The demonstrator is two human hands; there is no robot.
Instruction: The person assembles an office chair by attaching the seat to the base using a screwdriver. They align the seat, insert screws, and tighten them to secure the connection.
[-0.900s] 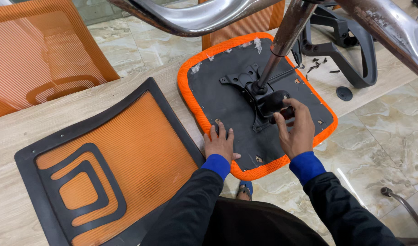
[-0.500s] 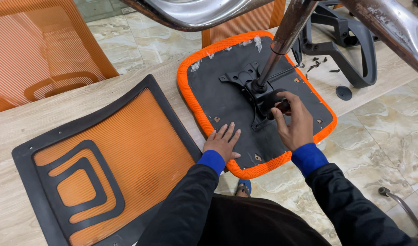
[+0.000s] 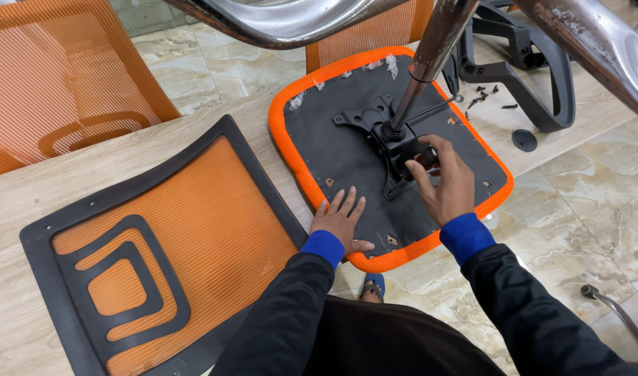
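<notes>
An orange-rimmed chair seat (image 3: 347, 150) lies upside down on the wooden table (image 3: 26, 202), its black underside up. A black metal mechanism plate (image 3: 374, 125) with a chrome gas column (image 3: 430, 56) is fixed at its middle. My left hand (image 3: 341, 221) lies flat with fingers spread on the seat's near edge. My right hand (image 3: 444, 179) is closed around a black knob (image 3: 426, 157) on the mechanism's side.
An orange mesh backrest in a black frame (image 3: 159, 251) lies to the left on the table. Black armrests (image 3: 534, 69), loose screws (image 3: 482, 94) and a round black cap (image 3: 524, 139) sit at the right. Chrome chair-base legs (image 3: 590, 42) hang overhead. Another orange chair back (image 3: 61, 83) stands behind.
My left hand slid slightly toward the seat's near edge. My right hand stays on the knob, its fingers shifted a little around it.
</notes>
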